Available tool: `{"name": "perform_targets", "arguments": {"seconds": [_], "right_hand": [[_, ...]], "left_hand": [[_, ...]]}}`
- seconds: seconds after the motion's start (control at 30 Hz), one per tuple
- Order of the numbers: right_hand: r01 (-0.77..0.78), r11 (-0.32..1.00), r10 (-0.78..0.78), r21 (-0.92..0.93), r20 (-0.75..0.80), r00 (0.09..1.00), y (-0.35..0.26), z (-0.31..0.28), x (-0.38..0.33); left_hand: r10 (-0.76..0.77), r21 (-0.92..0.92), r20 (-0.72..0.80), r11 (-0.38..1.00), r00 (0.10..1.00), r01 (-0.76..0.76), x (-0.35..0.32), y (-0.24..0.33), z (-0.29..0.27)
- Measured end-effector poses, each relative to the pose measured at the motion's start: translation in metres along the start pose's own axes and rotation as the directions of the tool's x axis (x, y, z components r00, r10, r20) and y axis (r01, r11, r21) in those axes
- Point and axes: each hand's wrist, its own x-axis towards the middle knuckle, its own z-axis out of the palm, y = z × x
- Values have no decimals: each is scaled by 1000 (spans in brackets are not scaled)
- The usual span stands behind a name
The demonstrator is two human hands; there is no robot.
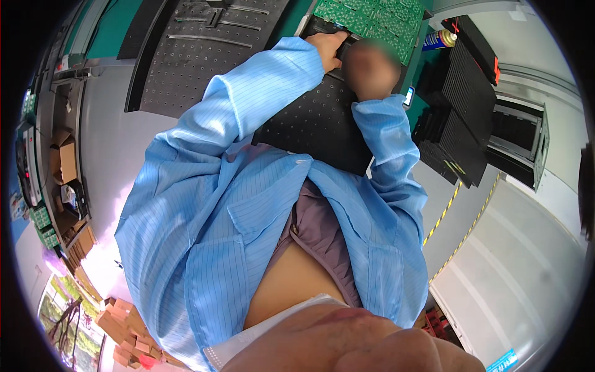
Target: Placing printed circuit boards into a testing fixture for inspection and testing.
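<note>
My left hand rests on a dark fixture at the top middle, its index finger stretched out and its thumb apart from it. Just to its right is my right hand, too smeared for its fingers or anything in them to show. Behind both hands lies a panel of green circuit boards. Below them, a black perforated plate reaches back toward my body. Blue striped sleeves cover both my arms.
A larger black perforated plate with slots lies to the left. On the right are a blue and yellow spray can, a stack of black ribbed racks and a small lit device. Cardboard boxes are piled at lower left.
</note>
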Motion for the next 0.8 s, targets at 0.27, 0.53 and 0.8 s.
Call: {"name": "perform_targets", "arguments": {"seconds": [0.27, 0.53, 0.8], "right_hand": [[-10, 966, 19, -259, 34, 999, -9, 3, 5], [8, 919, 50, -394, 136, 990, -7, 7, 9], [58, 912, 11, -407, 164, 986, 0, 8, 10]], "left_hand": [[-6, 55, -44, 998, 999, 8, 2, -1, 4], [-5, 81, -13, 997, 1000, 6, 6, 2, 2], [4, 107, -31, 994, 999, -1, 9, -1, 7]]}}
